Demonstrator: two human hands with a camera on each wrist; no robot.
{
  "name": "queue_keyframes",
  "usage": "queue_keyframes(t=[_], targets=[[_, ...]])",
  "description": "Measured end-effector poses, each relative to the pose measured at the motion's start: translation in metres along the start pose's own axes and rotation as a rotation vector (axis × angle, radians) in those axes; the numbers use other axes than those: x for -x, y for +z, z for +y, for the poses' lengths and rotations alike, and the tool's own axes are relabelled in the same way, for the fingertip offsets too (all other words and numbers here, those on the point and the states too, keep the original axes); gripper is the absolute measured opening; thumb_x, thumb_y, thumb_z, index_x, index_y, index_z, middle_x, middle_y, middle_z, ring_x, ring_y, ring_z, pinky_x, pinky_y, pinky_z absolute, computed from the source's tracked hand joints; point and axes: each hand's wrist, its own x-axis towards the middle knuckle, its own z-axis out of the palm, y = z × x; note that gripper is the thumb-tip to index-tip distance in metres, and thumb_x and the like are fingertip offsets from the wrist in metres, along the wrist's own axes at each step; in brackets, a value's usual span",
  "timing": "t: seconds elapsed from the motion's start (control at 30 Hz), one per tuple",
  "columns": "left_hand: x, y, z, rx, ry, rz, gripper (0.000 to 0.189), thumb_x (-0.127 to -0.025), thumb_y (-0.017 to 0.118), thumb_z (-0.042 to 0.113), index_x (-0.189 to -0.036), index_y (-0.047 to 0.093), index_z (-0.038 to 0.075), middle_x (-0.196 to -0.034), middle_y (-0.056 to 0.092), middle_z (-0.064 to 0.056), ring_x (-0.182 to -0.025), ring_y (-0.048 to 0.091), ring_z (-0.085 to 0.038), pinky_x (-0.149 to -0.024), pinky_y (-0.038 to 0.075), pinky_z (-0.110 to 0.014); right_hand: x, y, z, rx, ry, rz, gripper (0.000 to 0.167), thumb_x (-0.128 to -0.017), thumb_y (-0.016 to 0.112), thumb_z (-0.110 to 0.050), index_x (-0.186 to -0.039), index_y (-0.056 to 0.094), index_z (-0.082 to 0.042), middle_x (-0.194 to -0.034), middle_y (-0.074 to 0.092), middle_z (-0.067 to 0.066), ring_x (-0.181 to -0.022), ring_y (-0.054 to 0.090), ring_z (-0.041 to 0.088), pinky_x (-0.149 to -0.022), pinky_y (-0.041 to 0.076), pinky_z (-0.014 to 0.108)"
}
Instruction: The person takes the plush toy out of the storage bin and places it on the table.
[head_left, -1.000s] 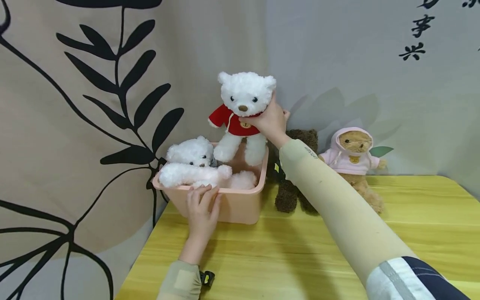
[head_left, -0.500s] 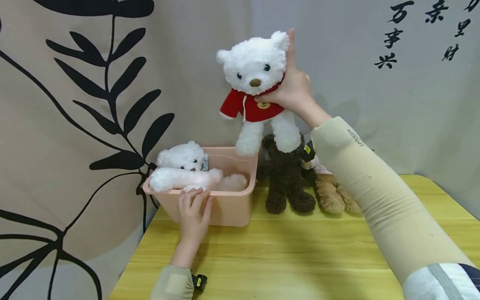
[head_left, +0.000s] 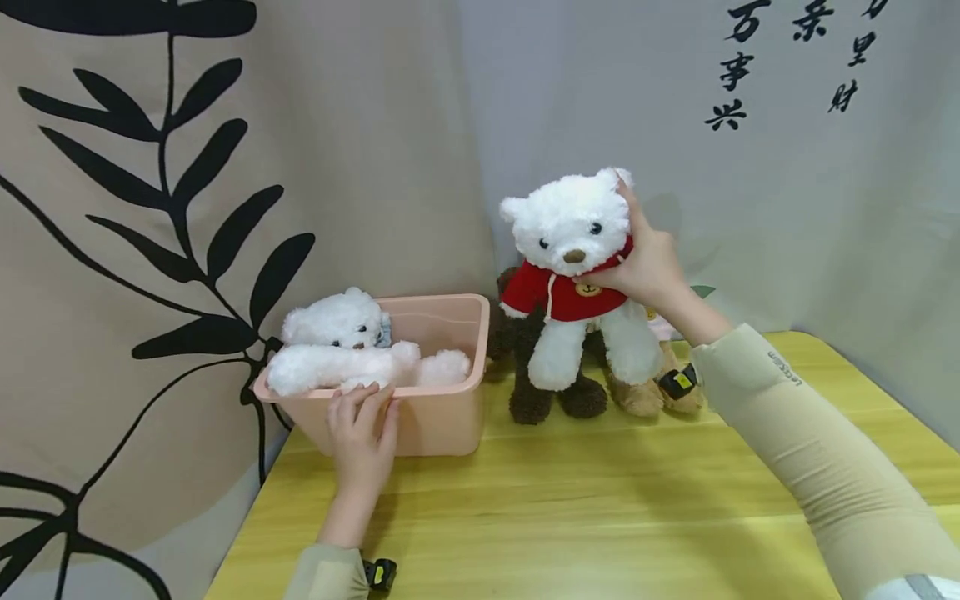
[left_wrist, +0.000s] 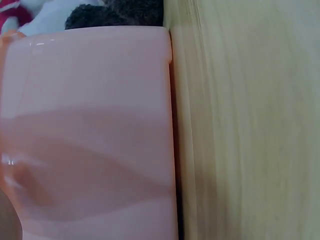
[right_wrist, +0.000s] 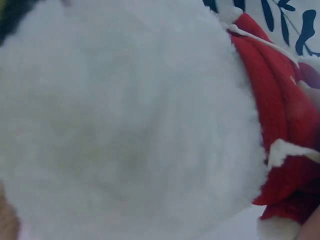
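Note:
In the head view, my right hand (head_left: 654,268) grips a white teddy bear (head_left: 573,212) in a red hoodie by its neck and chest. The bear is upright, and its legs overlap a dark brown teddy bear (head_left: 528,404) behind it. White plush fills most of the right wrist view, with the red hoodie (right_wrist: 280,100) at the right. My left hand (head_left: 363,442) holds the front rim of a pink plastic bin (head_left: 442,421), fingertips hooked over the edge. Inside lie a white teddy bear (head_left: 337,321) and pale pink-white plush (head_left: 341,369). The bin wall (left_wrist: 90,125) dominates the left wrist view.
A tan teddy bear (head_left: 637,398) sits behind the held bear, mostly hidden by it and my right hand. Everything stands on a yellow wood-grain table (head_left: 555,517). A curtain (head_left: 390,150) with a black leaf print hangs close behind the bin.
My right hand has lifted the red-hoodie bear up out of the bin, carried it right and lowered it before the brown bear. My left hand stays at the bin's rim. The head view has shifted.

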Motion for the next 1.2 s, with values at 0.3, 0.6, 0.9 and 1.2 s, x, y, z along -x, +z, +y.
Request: queue_keyframes(t=[0.3, 0.6, 0.9, 1.2], targets=[[-0.005, -0.001, -0.003, -0.009, 0.018, 0.039, 0.028, -0.097, 0.060, 0.028, -0.099, 0.071, 0.002, -0.103, 0.061, -0.021, -0.100, 0.052, -0.046, -0.096, 0.029, -0.064, 0.041, -0.047, 0.087, -0.047, 0.125, 0.072, 0.123, -0.060, 0.093, -0.023, -0.153, 0.014, -0.040, -0.140, 0.048, 0.023, -0.124, 0.046, 0.044, -0.097, 0.037, 0.060], [-0.005, -0.001, -0.004, 0.009, 0.014, 0.059, 0.031, -0.096, 0.060, 0.031, -0.098, 0.072, 0.003, -0.101, 0.062, -0.022, -0.097, 0.052, -0.048, -0.096, 0.029, -0.064, 0.060, -0.092, 0.175, 0.010, 0.266, 0.066, 0.119, -0.068, 0.089, -0.026, -0.154, 0.007, -0.037, -0.146, 0.039, 0.026, -0.130, 0.037, 0.046, -0.100, 0.032, 0.063], [0.003, 0.003, 0.000, -0.007, 0.019, 0.084, 0.034, -0.096, 0.059, 0.033, -0.094, 0.072, 0.002, -0.098, 0.062, -0.023, -0.094, 0.051, -0.049, -0.094, 0.030, -0.064, 0.060, -0.122, 0.215, 0.185, 0.330, 0.028, 0.119, -0.069, 0.086, -0.042, -0.156, 0.005, -0.034, -0.140, 0.042, 0.033, -0.119, 0.038, 0.060, -0.093, 0.033, 0.069], [-0.001, 0.005, 0.001, -0.009, 0.031, 0.085, 0.035, -0.097, 0.059, 0.033, -0.094, 0.072, 0.001, -0.098, 0.061, -0.023, -0.094, 0.050, -0.048, -0.093, 0.031, -0.062, 0.070, -0.101, 0.258, 0.179, 0.365, -0.033, 0.123, -0.069, 0.084, -0.049, -0.155, -0.002, -0.033, -0.140, 0.038, 0.036, -0.117, 0.034, 0.064, -0.096, 0.022, 0.072]])
